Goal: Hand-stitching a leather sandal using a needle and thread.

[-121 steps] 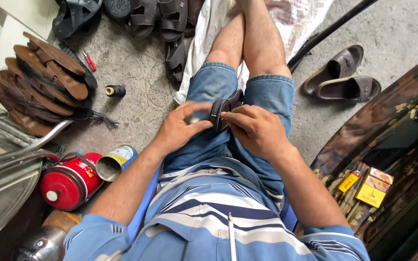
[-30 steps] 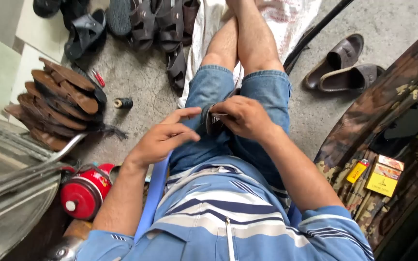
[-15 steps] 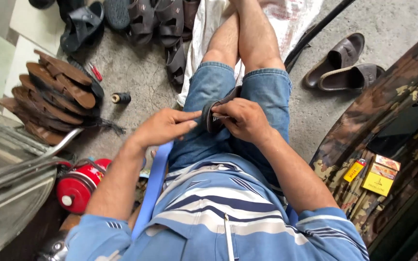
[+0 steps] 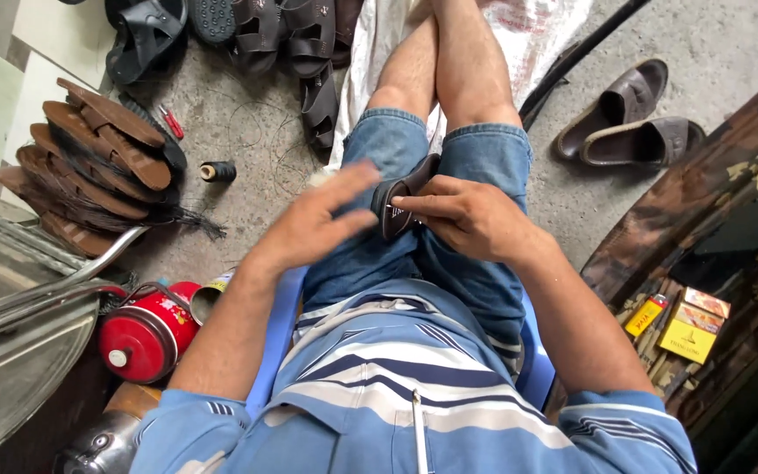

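I sit on a blue plastic chair (image 4: 274, 325) in denim shorts. A dark sandal (image 4: 401, 197) stands on edge between my thighs, and my right hand (image 4: 467, 219) grips it from the right side. My left hand (image 4: 318, 224) is just left of the sandal with its fingers spread and blurred, the fingertips close to the sandal's sole; it holds nothing that I can see.
A stack of brown sandals (image 4: 98, 167) lies at left, black sandals (image 4: 256, 35) at the top. A thread spool (image 4: 218, 171) and red-handled tool (image 4: 171, 121) sit on the concrete. A red canister (image 4: 146, 333), brown slippers (image 4: 629, 118), yellow boxes (image 4: 693, 329).
My left hand has left the sandal and opened, fingers spread. My right hand keeps holding the sandal on my lap. The camera view shifted slightly.
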